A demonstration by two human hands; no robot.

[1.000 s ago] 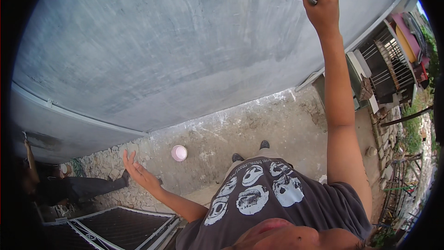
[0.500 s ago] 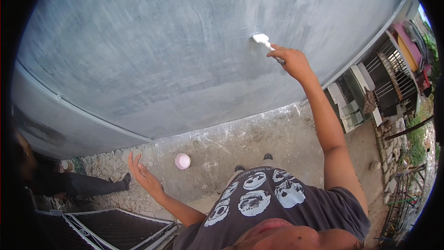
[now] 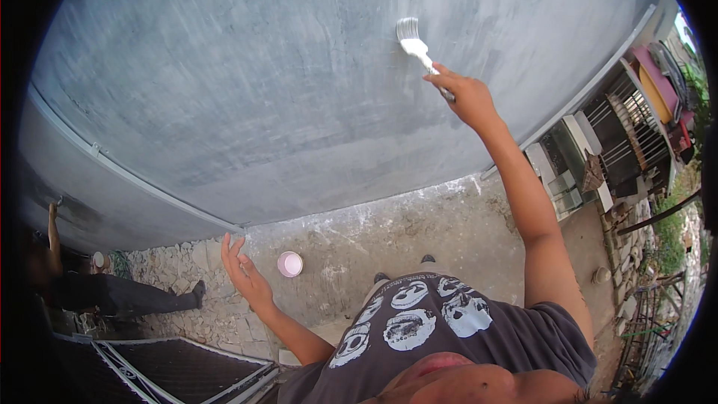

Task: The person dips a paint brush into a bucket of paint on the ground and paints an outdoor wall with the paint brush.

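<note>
My right hand [image 3: 470, 99] is closed round the handle of a paintbrush [image 3: 413, 46] whose ferrule is coated white. Its bristles point up and left at a grey wall [image 3: 284, 97] streaked with whitish strokes. Whether the tips press on the surface is hard to make out. Low on the left, my left hand [image 3: 248, 278] hangs in the air with its fingers apart and nothing in it. A small round bucket [image 3: 290, 264], pale pink inside, stands on the ground just right of that hand.
At the far left another person [image 3: 112, 295] in dark trousers reaches an arm to the adjoining wall panel. A dark metal-framed gate [image 3: 187, 366] lies at lower left. Stacked crates and a barred cage [image 3: 609, 123] stand on the right. Rubble [image 3: 179, 265] edges the concrete floor [image 3: 404, 232].
My right hand has moved the paintbrush slightly up and left, and its bristles now show spread out. My left hand sits a little further right. The other person's arm has come into view, raised.
</note>
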